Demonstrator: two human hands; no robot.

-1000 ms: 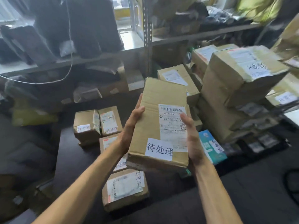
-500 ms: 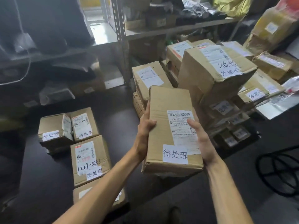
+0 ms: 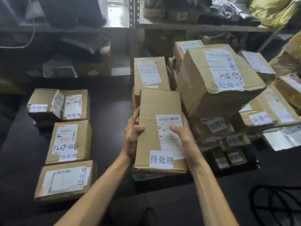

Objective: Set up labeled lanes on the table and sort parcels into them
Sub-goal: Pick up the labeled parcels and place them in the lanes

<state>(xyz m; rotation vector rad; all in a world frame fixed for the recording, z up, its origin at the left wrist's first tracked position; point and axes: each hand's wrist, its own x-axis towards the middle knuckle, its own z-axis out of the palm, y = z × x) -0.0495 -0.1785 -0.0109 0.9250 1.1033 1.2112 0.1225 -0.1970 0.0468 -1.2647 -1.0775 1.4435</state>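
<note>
At the near edge of the dark table (image 3: pixel 110 108), in both hands: one long cardboard parcel (image 3: pixel 156 105), white tag (image 3: pixel 161 159) reading 待处理 at its near end. Left hand (image 3: pixel 132 137) clasps the left side, thumb laid on the top face, fingers together along the edge. Right hand (image 3: pixel 184 137) clasps the right side, thumb on the shipping label. Its other fingers are hidden below, position not determinable.

Hazards, judged: grip is by the long sides only, so a slack squeeze could let the far end dip. A swing rightward could knock the large tilted box (image 3: pixel 203 88), which sits crooked atop its stack and looks ready to slide.

Left column, near to far: box tagged 已完成 (image 3: pixel 65 180); box tagged 待处理 (image 3: pixel 70 141), numbered by hand; a pair of 待处理 boxes (image 3: pixel 74 105). The matching lane probably lies here. The 已完成 box at its near end invites a misplacement.

Right, beyond: box tagged 异常件 (image 3: pixel 267 115). Directly behind the parcel, a stacked box (image 3: pixel 149 72) blocks forward travel. Farthest: metal shelving (image 3: pixel 132 30).
</note>
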